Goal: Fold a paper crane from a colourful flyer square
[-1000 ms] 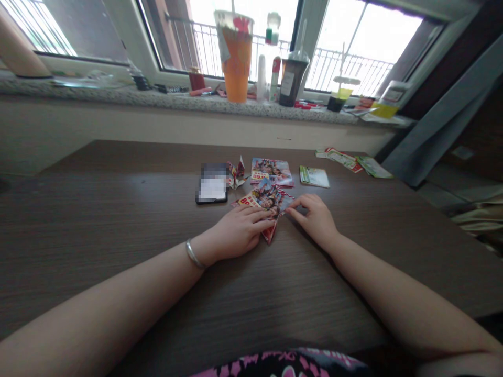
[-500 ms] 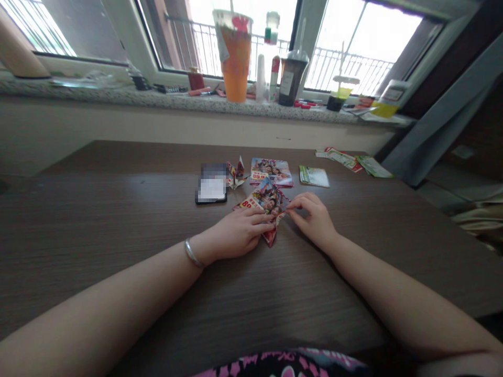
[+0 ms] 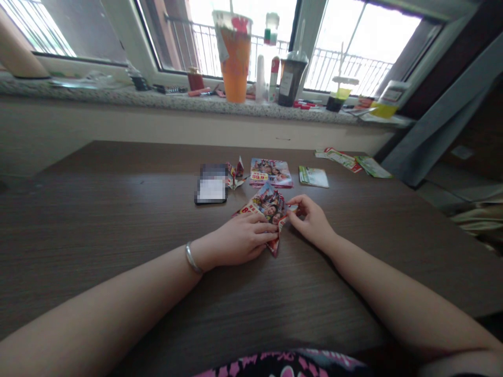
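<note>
A folded sheet of printed flyer paper point(image 3: 268, 201) lies on the brown table point(image 3: 118, 220), its pointed corners facing several ways. My left hand point(image 3: 247, 235) rests flat over its lower left part, fingers stretched across the print and hiding some of it. At the right edge of the paper, my right hand point(image 3: 308, 217) pinches a flap between thumb and fingers. Beyond the left hand stand a small folded paper crane point(image 3: 236, 175) and a phone point(image 3: 211, 184) with a blurred screen.
Behind the folded paper lies a stack of printed paper squares point(image 3: 271, 173), with a smaller pale stack point(image 3: 313, 177) to its right. Loose leaflets point(image 3: 353, 162) lie at the far right. An orange drink cup point(image 3: 237, 63) and a dark cup point(image 3: 291, 78) stand on the windowsill.
The folded paper has shifted slightly toward me under my left hand. My right hand has drawn the flap a little outward to the right.
</note>
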The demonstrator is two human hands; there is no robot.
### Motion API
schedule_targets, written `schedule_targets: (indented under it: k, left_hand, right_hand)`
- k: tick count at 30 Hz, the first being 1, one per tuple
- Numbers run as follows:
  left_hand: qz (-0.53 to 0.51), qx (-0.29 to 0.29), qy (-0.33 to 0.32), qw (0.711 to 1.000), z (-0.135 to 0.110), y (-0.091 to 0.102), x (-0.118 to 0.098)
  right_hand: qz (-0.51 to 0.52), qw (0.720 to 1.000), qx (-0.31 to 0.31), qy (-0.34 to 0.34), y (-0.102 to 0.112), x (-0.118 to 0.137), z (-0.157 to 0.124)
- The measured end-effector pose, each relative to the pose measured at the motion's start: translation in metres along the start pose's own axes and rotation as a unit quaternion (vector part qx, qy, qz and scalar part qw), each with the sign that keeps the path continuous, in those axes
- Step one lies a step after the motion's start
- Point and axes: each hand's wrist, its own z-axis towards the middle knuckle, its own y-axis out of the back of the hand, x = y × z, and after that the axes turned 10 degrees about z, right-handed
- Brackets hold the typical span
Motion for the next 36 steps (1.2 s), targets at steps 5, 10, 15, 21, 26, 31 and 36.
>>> schedule_targets:
  k: [5, 10, 15, 21, 26, 31, 36]
  left_hand:
    - [-0.017, 0.012, 0.002, 1.0, 0.0005, 0.0008, -0.001]
    - [-0.01, 0.007, 0.018, 1.0, -0.0019, -0.0007, 0.0013]
    - [0.006, -0.006, 0.039, 0.999, -0.0037, -0.0041, 0.0015]
    - [0.012, 0.002, 0.045, 0.999, -0.0036, -0.0026, 0.0006]
    - [0.023, 0.013, 0.045, 0.999, -0.0033, -0.0022, 0.0001]
    - [0.025, 0.017, 0.057, 0.998, -0.0021, -0.0027, -0.0018]
    - [0.019, 0.014, 0.066, 0.998, -0.0012, -0.0025, -0.0033]
  right_hand:
    - [-0.045, 0.998, 0.006, -0.052, 0.0024, 0.0014, 0.0032]
    - [-0.095, 0.994, 0.006, -0.056, 0.0045, 0.0016, 0.0044]
    - [-0.093, 0.992, 0.007, -0.08, 0.005, 0.0023, 0.0026]
    - [-0.055, 0.994, 0.014, -0.097, 0.0047, -0.0011, 0.0027]
    - [0.01, 0.993, 0.029, -0.111, 0.0036, -0.0055, 0.0044]
    - [-0.021, 0.995, 0.016, -0.095, 0.0017, -0.0022, 0.0041]
    - [-0.055, 0.996, 0.026, -0.07, 0.0018, 0.0018, 0.0043]
